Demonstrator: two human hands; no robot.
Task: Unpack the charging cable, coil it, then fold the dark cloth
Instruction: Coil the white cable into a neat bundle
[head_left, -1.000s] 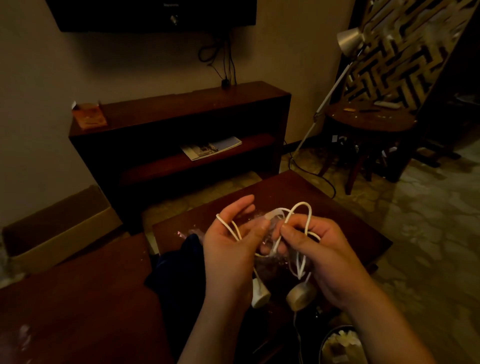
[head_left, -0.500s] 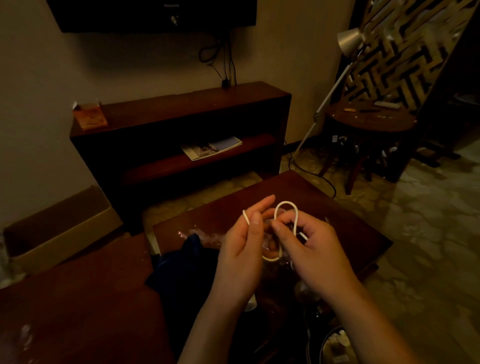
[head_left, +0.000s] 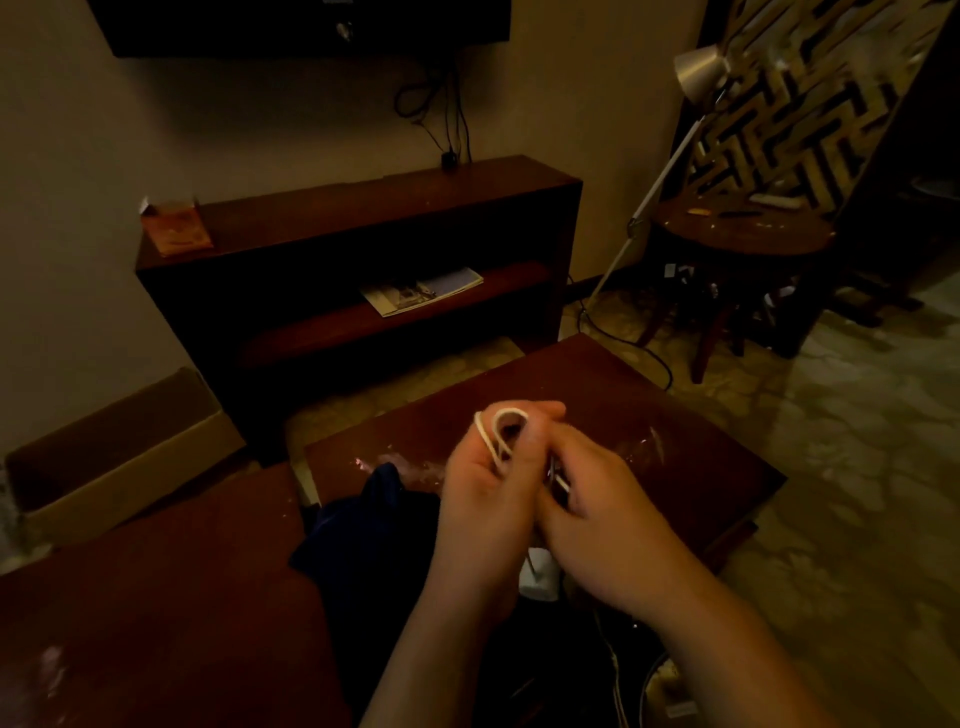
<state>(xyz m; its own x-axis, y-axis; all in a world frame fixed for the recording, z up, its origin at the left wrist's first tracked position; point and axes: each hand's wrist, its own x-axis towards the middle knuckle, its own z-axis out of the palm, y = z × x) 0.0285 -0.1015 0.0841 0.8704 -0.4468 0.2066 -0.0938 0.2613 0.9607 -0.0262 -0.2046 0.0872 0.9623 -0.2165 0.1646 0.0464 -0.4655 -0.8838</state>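
Observation:
Both my hands hold the white charging cable (head_left: 497, 434) above the dark wooden table (head_left: 597, 395). My left hand (head_left: 485, 499) has loops of the cable wound over its fingers and grips them. My right hand (head_left: 605, 512) presses close against the left and pinches a strand of the cable beside it. A white plug end (head_left: 540, 577) hangs below the hands. The dark blue cloth (head_left: 363, 540) lies crumpled on the table to the left of my forearms.
A clear plastic wrapper (head_left: 649, 441) lies on the table right of my hands. Behind stands a low wooden shelf (head_left: 363, 218) with a magazine. A cardboard box (head_left: 119, 457) sits at the left, a floor lamp (head_left: 696, 67) and round stool (head_left: 748, 234) at the right.
The wide spread loops have been drawn into a tight small coil on my left hand. My right hand moved in against the left, and the cable ends dropped below the hands.

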